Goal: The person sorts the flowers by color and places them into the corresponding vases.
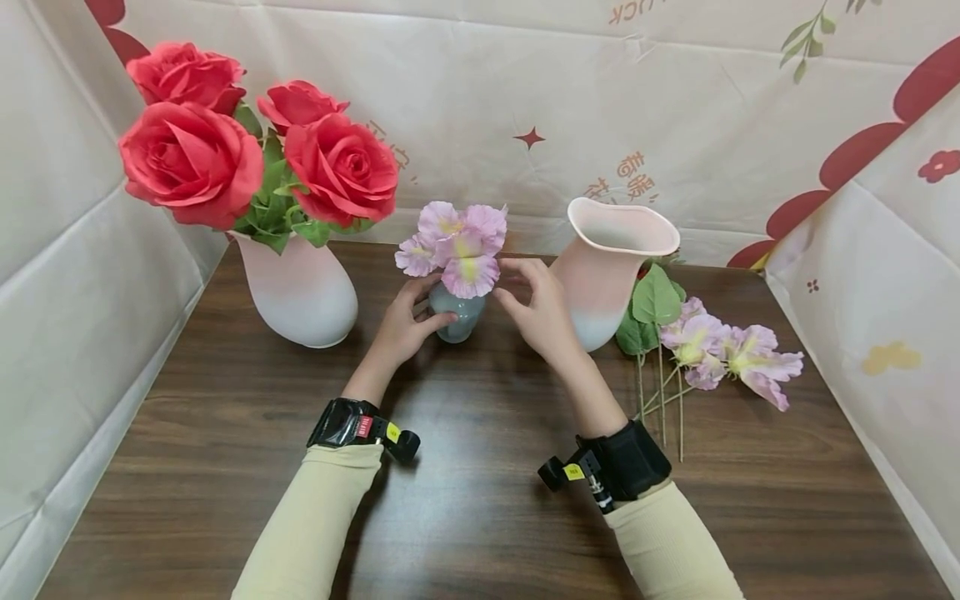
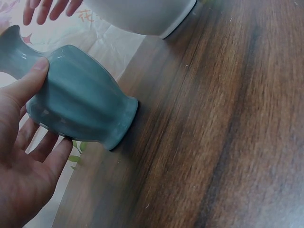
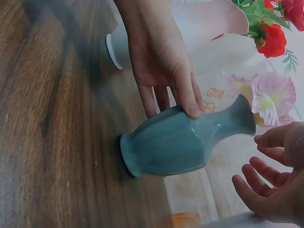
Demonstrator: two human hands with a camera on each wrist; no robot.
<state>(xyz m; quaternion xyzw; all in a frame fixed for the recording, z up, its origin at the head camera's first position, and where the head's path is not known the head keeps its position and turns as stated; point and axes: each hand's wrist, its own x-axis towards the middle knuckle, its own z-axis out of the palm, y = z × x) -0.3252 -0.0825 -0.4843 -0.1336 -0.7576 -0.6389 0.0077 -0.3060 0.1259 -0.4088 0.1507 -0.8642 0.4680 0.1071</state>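
A small blue-green vase stands upright on the table, with pink-and-yellow flowers in its mouth. My left hand holds the vase's body, thumb on the near side and fingers curled round the other; the left wrist view shows this grip on the glazed vase. To the right of the flowers is my right hand, fingers loosely bent and nothing between them. In the right wrist view that hand has a fingertip close to the vase's flared rim and the petals.
At the left stands a pink-and-white vase of large red roses. Behind my right hand is a second pink-and-white vase with a wavy rim. Loose flower stems with pink blooms and green leaves lie right of it. White printed cloth walls the table.
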